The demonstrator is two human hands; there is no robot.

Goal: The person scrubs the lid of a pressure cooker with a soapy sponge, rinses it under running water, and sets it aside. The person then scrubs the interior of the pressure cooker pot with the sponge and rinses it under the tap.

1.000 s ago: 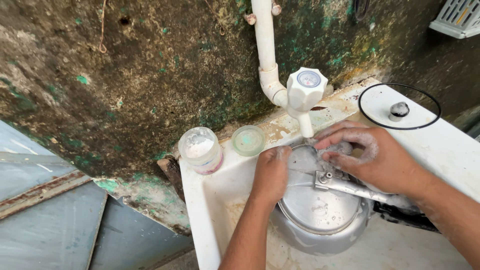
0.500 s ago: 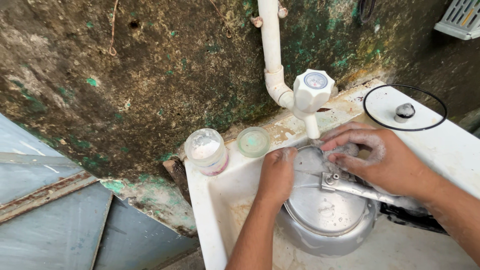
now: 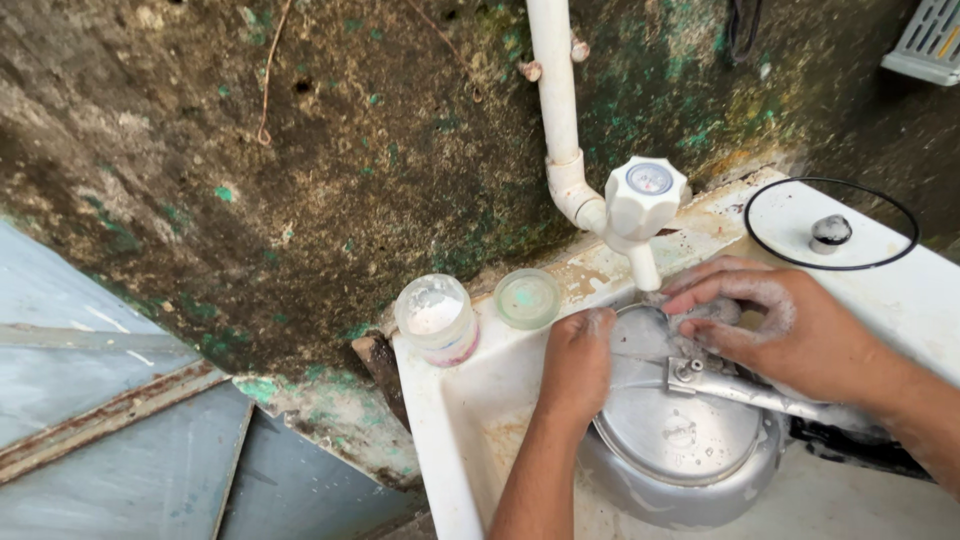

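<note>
A metal pressure cooker (image 3: 680, 450) is seen lowest in the frame, set inside the white sink (image 3: 450, 400), its lid on and its long handle (image 3: 770, 395) laid across toward the right. The left hand (image 3: 578, 362) is pressed on the lid's left rim, fingers curled down over the edge and closed against the metal. The right hand (image 3: 775, 325), soapy, is laid over the far rim just above the handle's root; its fingers are drawn together on a grey scrubbing pad (image 3: 700, 315), which is mostly hidden under them.

Just beyond the left hand, on the sink's back ledge, a round clear jar (image 3: 436, 318) with white powder and a pinkish band at its base is stood open; its pale green lid (image 3: 527, 298) is laid just beside it, to the right. No print can be made out on either.

Directly over the cooker's far rim a white plastic tap (image 3: 645, 205) is hung from a white pipe (image 3: 555, 90), close above the right hand's fingers. Farther right, a black rubber ring (image 3: 905, 215) is laid on the white worktop, a small metal weight (image 3: 830, 232) inside it. Behind all, a stained, mossy wall (image 3: 300, 150).
</note>
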